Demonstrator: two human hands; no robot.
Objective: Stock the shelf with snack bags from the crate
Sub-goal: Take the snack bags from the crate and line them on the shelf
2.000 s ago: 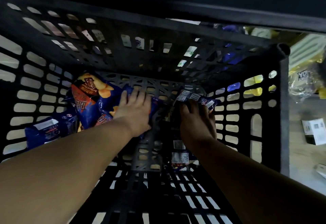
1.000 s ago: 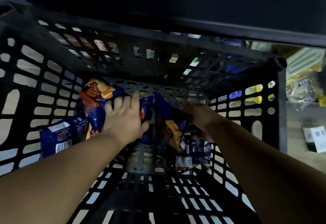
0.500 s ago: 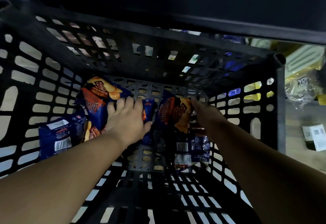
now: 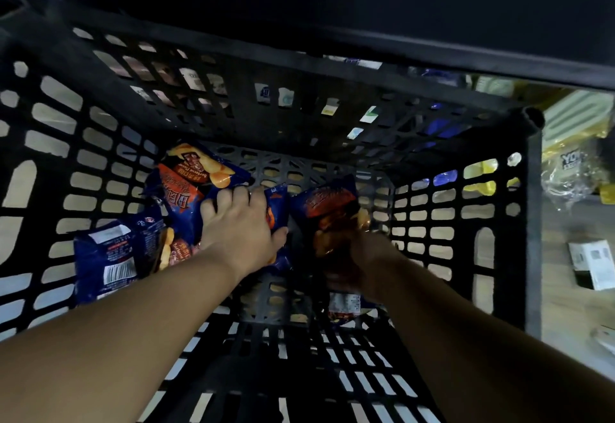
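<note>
I look down into a black plastic crate with slotted walls. Blue and orange snack bags lie heaped at its bottom left. My left hand rests flat on this heap, fingers spread over the bags, thumb on a blue bag. My right hand grips another blue and orange snack bag and holds it upright, off the crate floor. One more bag lies under my right wrist, mostly hidden. A blue bag with a barcode leans on the left wall.
Outside the crate on the right, yellow and clear-wrapped packages sit on a shelf level, and a white box lies on the floor below. A dark board hangs over the crate's far side.
My right hand took a bag from the crate's bottom right, turned it upright and drew it toward me. My left hand stayed on the left heap.
</note>
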